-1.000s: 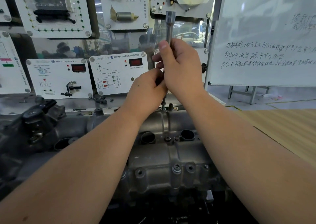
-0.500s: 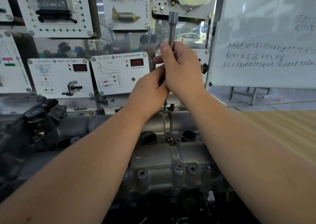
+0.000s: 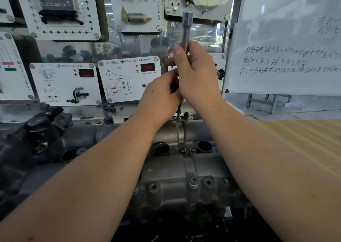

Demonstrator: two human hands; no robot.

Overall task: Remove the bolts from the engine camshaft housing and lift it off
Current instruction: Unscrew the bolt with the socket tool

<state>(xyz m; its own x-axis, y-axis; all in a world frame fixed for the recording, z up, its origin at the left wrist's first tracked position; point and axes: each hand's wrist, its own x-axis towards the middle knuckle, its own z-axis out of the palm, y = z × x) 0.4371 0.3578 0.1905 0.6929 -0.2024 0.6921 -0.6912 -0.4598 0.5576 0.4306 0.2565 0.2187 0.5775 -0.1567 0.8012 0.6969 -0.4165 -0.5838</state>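
The grey camshaft housing (image 3: pixel 166 175) lies across the bench in front of me. A long metal socket driver (image 3: pixel 186 29) stands upright over a bolt (image 3: pixel 178 112) at the housing's far edge. My right hand (image 3: pixel 197 75) grips the driver's shaft, thumb along it. My left hand (image 3: pixel 160 95) is wrapped round the lower shaft just beneath. Another bolt (image 3: pixel 193 183) sits in the near edge, and one more (image 3: pixel 183 150) in the middle between two round bores.
Training display panels (image 3: pixel 129 79) stand upright behind the engine. A whiteboard (image 3: pixel 287 44) with handwriting is at the right, a wooden tabletop (image 3: pixel 310 142) below it. Dark engine parts (image 3: pixel 36 131) sit at the left end of the housing.
Both hands stay on the driver at the same far bolt; they shifted only slightly, and the view drifted a little.
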